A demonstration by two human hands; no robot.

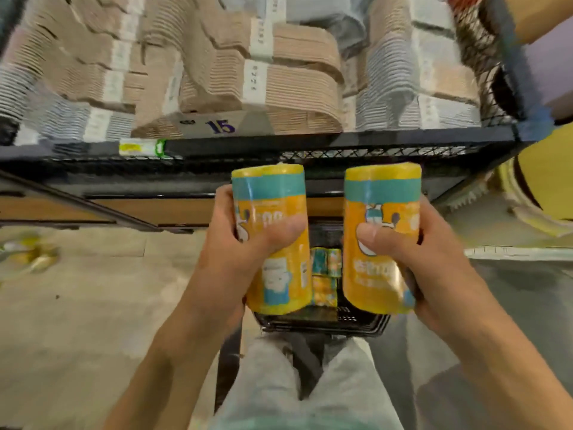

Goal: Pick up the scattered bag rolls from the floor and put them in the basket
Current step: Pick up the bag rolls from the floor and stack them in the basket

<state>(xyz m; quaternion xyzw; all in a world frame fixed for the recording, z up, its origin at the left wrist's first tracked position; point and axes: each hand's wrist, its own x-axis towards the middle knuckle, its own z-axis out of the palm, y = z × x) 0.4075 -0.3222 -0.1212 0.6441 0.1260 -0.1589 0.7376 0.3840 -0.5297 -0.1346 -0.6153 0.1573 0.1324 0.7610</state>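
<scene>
- Above the black basket [322, 324], the left hand [235, 243] grips one yellow-and-teal bag roll [273, 240], held upright.
- Beside it, the right hand [412, 259] is wrapped round a second bag roll [379, 237], apart from the first.
- Smaller rolls [325, 274] lie inside the basket.
- More yellow rolls [28, 252] lie on the floor [93, 305] far left, blurred.
- Banded stacks of flat cartons [279, 82] fill the wire shelf [341, 141] behind.

Both forearms reach up from the lower frame toward its centre. The left hand [235, 243] and the right hand [412, 259] are each curled in a grip, thumbs facing inward.
</scene>
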